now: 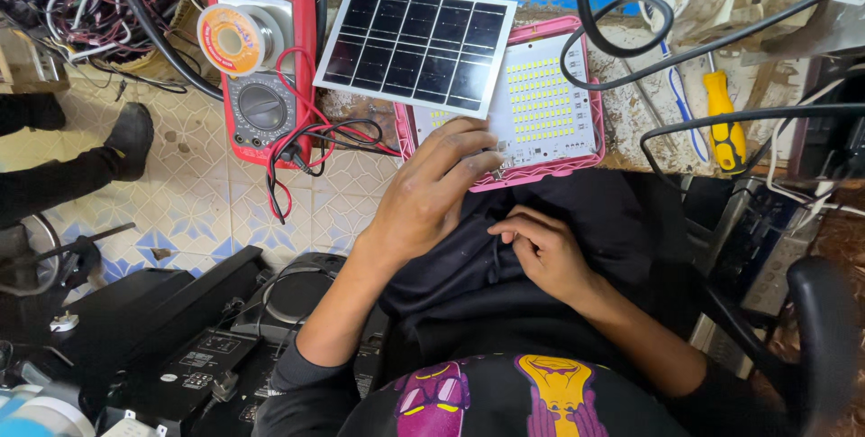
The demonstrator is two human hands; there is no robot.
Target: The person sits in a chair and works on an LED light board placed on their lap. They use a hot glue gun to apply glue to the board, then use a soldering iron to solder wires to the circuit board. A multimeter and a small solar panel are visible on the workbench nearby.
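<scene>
Right now your left hand point(431, 194) rests its fingers on the near edge of the LED panel point(541, 104), loosely spread and holding nothing. That panel sits in a pink frame point(590, 159) at the counter point(649, 122) edge, with a solar panel point(416, 48) overlapping its left side. Your right hand point(541, 252) lies on dark cloth point(613, 221) in your lap, fingers curled; whether it pinches anything, you cannot tell. A red multimeter point(261, 86) lies left.
</scene>
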